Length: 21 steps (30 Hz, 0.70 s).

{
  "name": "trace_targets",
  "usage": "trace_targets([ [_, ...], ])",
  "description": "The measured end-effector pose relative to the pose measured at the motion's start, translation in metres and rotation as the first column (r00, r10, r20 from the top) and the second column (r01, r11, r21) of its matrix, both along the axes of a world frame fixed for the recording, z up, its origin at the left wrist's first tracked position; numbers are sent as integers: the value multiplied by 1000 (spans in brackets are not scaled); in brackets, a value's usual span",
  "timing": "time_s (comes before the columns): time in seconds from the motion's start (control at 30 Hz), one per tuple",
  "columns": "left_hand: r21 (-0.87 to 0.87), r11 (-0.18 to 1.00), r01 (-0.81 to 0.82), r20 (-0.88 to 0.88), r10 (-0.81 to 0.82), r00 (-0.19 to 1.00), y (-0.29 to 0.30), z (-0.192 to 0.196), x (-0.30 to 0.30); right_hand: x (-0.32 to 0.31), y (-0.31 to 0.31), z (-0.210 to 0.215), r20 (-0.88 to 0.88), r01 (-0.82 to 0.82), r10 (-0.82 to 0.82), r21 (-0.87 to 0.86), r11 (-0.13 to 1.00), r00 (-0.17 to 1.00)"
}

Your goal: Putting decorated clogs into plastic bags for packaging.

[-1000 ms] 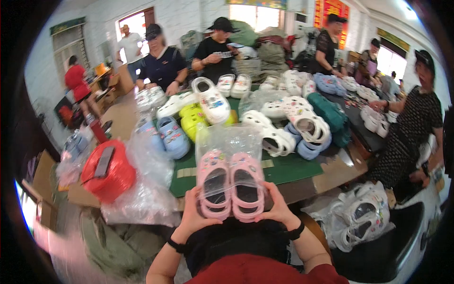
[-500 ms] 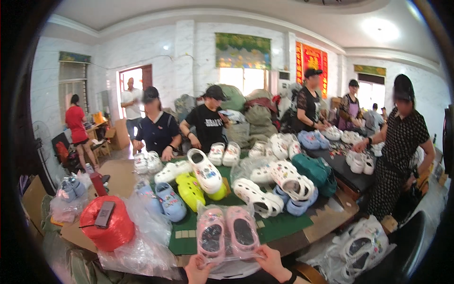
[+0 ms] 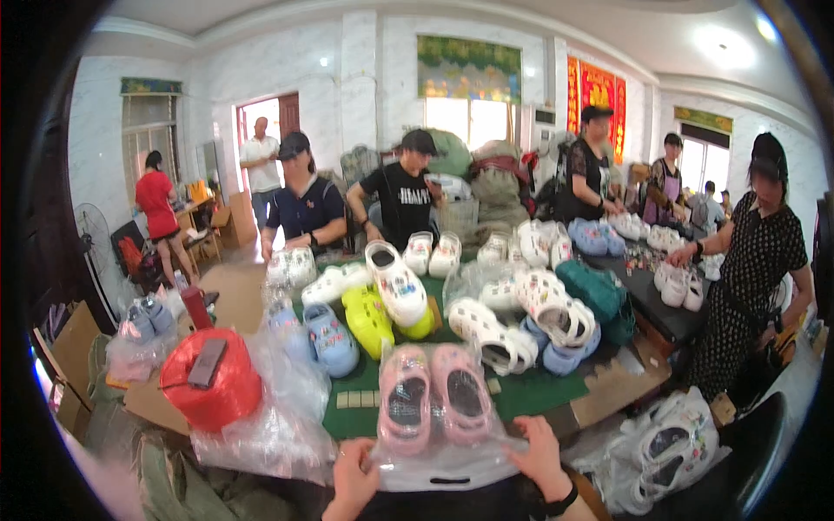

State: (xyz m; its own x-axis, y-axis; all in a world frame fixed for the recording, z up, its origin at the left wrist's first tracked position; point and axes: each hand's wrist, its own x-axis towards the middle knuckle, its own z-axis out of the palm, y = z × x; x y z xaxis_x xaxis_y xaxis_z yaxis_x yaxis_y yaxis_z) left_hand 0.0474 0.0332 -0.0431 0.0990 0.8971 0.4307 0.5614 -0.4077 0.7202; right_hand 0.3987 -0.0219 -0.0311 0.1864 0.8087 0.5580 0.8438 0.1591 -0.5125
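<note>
A pair of pink clogs (image 3: 406,392) lies inside a clear plastic bag (image 3: 408,473) at the near edge of the table, toes pointing away from me. The bag's mouth, with a dark handle slot, faces me. My left hand (image 3: 354,476) is closed on the bag's near left corner. Its right edge is in my right hand (image 3: 540,456), whose fingers are bent against the plastic. Just beyond are blue clogs (image 3: 333,340), yellow-green clogs (image 3: 367,319) and a white clog (image 3: 398,286) with colourful charms, resting across the yellow-green ones.
A red twine roll (image 3: 213,391) with a dark phone-like device (image 3: 207,363) on it stands at left, beside loose plastic bags (image 3: 287,408). White clogs (image 3: 491,334) and a teal bundle (image 3: 599,295) lie to the right. Bagged white clogs (image 3: 673,451) sit lower right. Several people work around the tables.
My hands have spread apart, the right one moving right, and the bag's mouth now lies wider and flatter with its handle slot showing. The whole view has shifted slightly.
</note>
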Motion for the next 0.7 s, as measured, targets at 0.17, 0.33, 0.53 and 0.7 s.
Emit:
trace_targets([
  [0.17, -135, 991, -10, 39, 16, 999, -10, -8, -10, 14, -15, 3, -177, -117, 65, -307, 944, 982],
  [0.33, -380, 913, 150, 284, -39, 958, -22, -8, -26, 17, -18, 19, -610, -442, 185, -302, 845, 770],
  [0.53, -477, 825, 302, 363, -128, 923, -18, 7, -40, 34, -20, -14, -821, -448, 75, -229, 864, 565],
  [0.7, -433, 866, 251, 298, -126, 946, -20, -1, -37, 43, -20, -25, -927, -415, 30, -139, 899, 374],
])
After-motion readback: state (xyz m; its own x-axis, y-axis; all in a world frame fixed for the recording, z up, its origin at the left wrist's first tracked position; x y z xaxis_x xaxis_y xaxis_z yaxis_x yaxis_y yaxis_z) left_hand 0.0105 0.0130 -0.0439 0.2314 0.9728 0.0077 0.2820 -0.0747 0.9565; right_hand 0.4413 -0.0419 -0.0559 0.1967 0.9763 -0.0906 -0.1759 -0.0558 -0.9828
